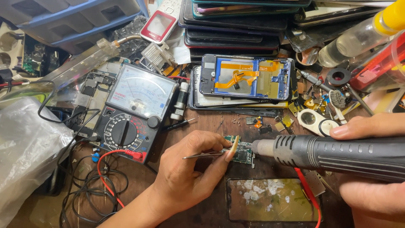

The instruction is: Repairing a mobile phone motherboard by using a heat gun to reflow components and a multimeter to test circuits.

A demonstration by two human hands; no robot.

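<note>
Left hand [185,173] pinches tweezers [204,155] on circuit board [241,153]; right hand [371,169] grips hot-air gun [333,154], nozzle at board's 3 o'clock. Risk: heat scorching fingertips.

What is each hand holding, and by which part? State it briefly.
The left hand pinches metal tweezers near their middle, tips at the small circuit board. The right hand grips the black hot-air tool around its ribbed body.

Blk hot-air gun [337,154], green circuit board [241,152], red/blk meter leads [105,169].
</note>
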